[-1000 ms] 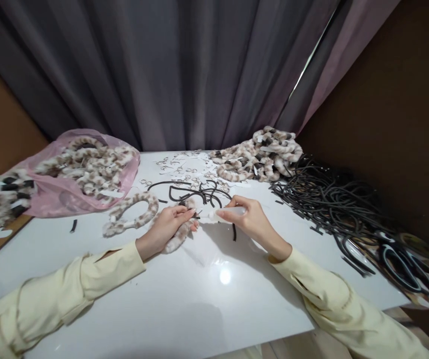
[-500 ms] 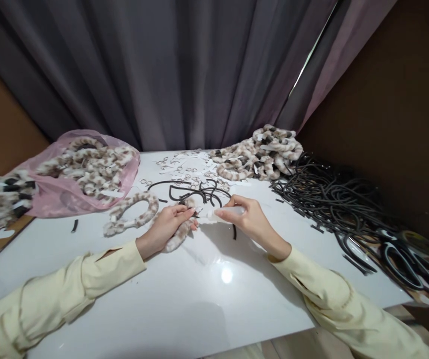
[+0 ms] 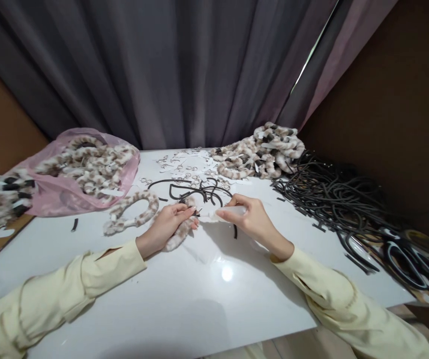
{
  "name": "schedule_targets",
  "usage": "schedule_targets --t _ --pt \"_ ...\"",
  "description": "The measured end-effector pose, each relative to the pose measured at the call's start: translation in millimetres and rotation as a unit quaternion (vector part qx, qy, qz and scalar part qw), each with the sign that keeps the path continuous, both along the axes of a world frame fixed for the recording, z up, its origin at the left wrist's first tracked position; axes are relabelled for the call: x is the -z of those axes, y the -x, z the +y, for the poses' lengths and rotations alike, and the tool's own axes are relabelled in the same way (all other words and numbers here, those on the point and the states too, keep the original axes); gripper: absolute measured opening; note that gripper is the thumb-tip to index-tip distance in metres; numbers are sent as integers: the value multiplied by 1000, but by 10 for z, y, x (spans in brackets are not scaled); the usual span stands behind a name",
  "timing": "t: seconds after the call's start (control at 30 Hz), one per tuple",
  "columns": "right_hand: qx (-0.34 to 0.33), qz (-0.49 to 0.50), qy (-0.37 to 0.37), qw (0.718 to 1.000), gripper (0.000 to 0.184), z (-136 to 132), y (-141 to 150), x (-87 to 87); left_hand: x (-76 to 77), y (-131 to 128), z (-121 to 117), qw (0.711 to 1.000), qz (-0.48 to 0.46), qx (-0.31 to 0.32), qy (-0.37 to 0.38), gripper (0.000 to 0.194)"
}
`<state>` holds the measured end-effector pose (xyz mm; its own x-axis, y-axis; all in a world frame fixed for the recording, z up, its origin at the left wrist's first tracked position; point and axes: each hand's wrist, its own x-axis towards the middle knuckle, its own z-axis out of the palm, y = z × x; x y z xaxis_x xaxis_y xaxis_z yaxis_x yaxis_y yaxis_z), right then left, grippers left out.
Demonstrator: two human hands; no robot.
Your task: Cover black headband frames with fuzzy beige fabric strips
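Observation:
My left hand (image 3: 167,224) is closed on a spotted furry tube (image 3: 177,238), with a dark end showing at the fingertips. In my right hand (image 3: 254,222) is a small translucent squeeze bottle (image 3: 231,213), held sideways between thumb and fingers. The bottle's narrow white tip points left at the dark end; whether they touch I cannot tell. Left of my left hand lies a spotted furry ring (image 3: 145,217). Behind my hands are several bent black cord pieces (image 3: 177,192) on the white table (image 3: 154,304).
A pink plastic bag (image 3: 46,197) of furry rings stands at the left, beside more furry pieces (image 3: 1,199). Small metal rings (image 3: 188,169) lie scattered at the back. At right are a furry heap (image 3: 270,149), a pile of black cords (image 3: 334,194) and black-handled scissors (image 3: 405,264).
Both hands keep nearly the same place and hold. The bottle's tip has shifted very slightly near the dark end. The whole view has moved a little.

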<state>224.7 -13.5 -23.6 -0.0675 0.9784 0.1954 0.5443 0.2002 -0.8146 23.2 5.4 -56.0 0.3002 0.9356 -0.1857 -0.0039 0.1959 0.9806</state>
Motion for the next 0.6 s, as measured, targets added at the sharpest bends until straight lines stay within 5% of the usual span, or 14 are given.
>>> schedule_targets --t 0.6 --pt "-8 10 -11 1000 23 -2 22 12 5 11 8 1000 -6 1 -6 28"
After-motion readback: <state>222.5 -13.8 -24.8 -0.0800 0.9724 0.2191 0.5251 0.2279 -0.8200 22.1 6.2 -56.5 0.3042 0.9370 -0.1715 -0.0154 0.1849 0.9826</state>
